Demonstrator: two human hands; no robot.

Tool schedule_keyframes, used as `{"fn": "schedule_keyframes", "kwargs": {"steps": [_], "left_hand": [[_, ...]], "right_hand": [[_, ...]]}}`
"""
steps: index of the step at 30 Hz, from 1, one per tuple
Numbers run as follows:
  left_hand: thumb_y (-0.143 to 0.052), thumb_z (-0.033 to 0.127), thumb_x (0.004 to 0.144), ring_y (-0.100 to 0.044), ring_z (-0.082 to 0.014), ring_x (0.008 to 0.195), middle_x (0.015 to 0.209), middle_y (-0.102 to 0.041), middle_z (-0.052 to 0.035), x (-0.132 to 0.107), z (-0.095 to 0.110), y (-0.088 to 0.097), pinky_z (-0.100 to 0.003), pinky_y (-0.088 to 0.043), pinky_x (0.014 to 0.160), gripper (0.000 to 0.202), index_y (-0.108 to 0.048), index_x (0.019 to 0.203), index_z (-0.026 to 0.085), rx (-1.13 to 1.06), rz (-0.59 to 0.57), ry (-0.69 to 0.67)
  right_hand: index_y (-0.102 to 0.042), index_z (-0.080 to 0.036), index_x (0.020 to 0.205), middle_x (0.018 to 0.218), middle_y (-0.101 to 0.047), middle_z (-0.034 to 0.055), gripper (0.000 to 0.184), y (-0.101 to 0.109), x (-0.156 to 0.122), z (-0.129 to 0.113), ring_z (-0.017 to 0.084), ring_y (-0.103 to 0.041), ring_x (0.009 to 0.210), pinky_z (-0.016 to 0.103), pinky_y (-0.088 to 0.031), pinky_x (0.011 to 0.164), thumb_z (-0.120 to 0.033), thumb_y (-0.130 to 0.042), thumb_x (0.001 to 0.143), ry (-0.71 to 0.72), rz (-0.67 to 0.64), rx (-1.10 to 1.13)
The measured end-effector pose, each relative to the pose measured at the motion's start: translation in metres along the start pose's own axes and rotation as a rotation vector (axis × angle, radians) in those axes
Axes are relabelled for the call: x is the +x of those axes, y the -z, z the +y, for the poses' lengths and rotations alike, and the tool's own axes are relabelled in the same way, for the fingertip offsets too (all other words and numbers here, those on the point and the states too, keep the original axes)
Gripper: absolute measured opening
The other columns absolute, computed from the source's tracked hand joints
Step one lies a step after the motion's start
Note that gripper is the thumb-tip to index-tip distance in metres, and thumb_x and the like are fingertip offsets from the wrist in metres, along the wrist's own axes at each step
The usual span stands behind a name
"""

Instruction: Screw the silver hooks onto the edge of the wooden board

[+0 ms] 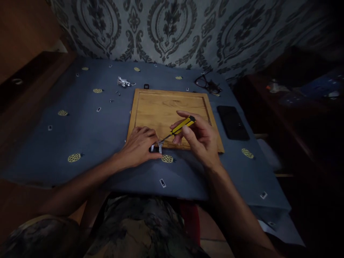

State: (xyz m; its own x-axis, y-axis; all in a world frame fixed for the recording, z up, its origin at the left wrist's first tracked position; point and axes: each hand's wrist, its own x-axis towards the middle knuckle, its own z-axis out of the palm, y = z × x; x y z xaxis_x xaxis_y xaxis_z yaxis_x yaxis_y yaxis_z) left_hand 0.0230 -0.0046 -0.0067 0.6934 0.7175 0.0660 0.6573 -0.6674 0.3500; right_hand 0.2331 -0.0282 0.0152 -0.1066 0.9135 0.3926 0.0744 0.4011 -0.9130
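My right hand is closed around a small screwdriver with a yellow and black handle, its tip angled down and left. The tip meets a small metal part at the near edge of a wooden board. My left hand rests on the board's near left corner, its fingers pinched on that metal part.
A blue cloth with yellow dotted motifs covers the table. A second metal piece and several tiny screws lie at the back left. Glasses sit behind the board, and a black phone lies to its right. Patterned wallpaper stands behind.
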Motion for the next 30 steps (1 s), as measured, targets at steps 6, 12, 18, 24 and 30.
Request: {"fn": "schedule_keyframes", "kwargs": {"steps": [6, 12, 18, 24, 30], "left_hand": [[-0.084, 0.051, 0.085, -0.061, -0.0306, 0.112, 0.107, -0.072, -0.0066, 0.001, 0.0, 0.0, -0.045, -0.042, 0.098, 0.038, -0.074, 0.102, 0.018, 0.002, -0.008, -0.006], [-0.082, 0.053, 0.086, -0.059, -0.0313, 0.115, 0.113, -0.071, -0.0076, -0.001, -0.003, -0.004, -0.045, -0.042, 0.098, 0.042, -0.074, 0.107, 0.018, 0.014, 0.012, -0.018], [-0.084, 0.051, 0.085, -0.061, -0.0308, 0.112, 0.11, -0.071, -0.0076, -0.002, -0.002, -0.004, -0.046, -0.042, 0.1, 0.042, -0.074, 0.107, 0.017, 0.014, 0.008, -0.016], [-0.081, 0.052, 0.088, -0.06, -0.0314, 0.113, 0.108, -0.071, -0.0066, 0.0, 0.001, 0.0, -0.047, -0.043, 0.1, 0.039, -0.074, 0.105, 0.018, 0.002, -0.022, 0.012], [-0.08, 0.053, 0.089, -0.059, -0.0305, 0.111, 0.107, -0.07, -0.0066, 0.0, 0.0, 0.001, -0.046, -0.043, 0.098, 0.038, -0.074, 0.105, 0.019, 0.01, -0.008, -0.003]], "right_hand": [[-0.073, -0.02, 0.094, 0.072, -0.069, -0.0011, 0.038, -0.002, 0.013, -0.015, 0.011, -0.064, 0.051, 0.024, -0.052, 0.052, -0.056, -0.08, 0.086, -0.084, -0.12, -0.052], [-0.068, -0.02, 0.087, 0.062, -0.064, -0.004, 0.038, -0.008, 0.021, -0.014, 0.011, -0.063, 0.05, 0.023, -0.05, 0.05, -0.054, -0.085, 0.082, -0.08, -0.158, -0.05], [-0.072, -0.021, 0.084, 0.069, -0.071, 0.0001, 0.038, -0.006, 0.014, -0.012, 0.014, -0.07, 0.06, 0.029, -0.06, 0.063, -0.059, -0.079, 0.086, -0.037, -0.119, -0.062], [-0.072, -0.02, 0.082, 0.072, -0.07, -0.0023, 0.036, -0.004, 0.008, -0.003, 0.009, -0.061, 0.045, 0.023, -0.052, 0.043, -0.049, -0.092, 0.073, -0.094, -0.007, -0.013], [-0.067, -0.021, 0.078, 0.076, -0.067, -0.0038, 0.028, -0.011, 0.003, 0.002, 0.007, -0.061, 0.048, 0.021, -0.052, 0.045, -0.038, -0.09, 0.079, 0.078, 0.137, -0.047]]}}
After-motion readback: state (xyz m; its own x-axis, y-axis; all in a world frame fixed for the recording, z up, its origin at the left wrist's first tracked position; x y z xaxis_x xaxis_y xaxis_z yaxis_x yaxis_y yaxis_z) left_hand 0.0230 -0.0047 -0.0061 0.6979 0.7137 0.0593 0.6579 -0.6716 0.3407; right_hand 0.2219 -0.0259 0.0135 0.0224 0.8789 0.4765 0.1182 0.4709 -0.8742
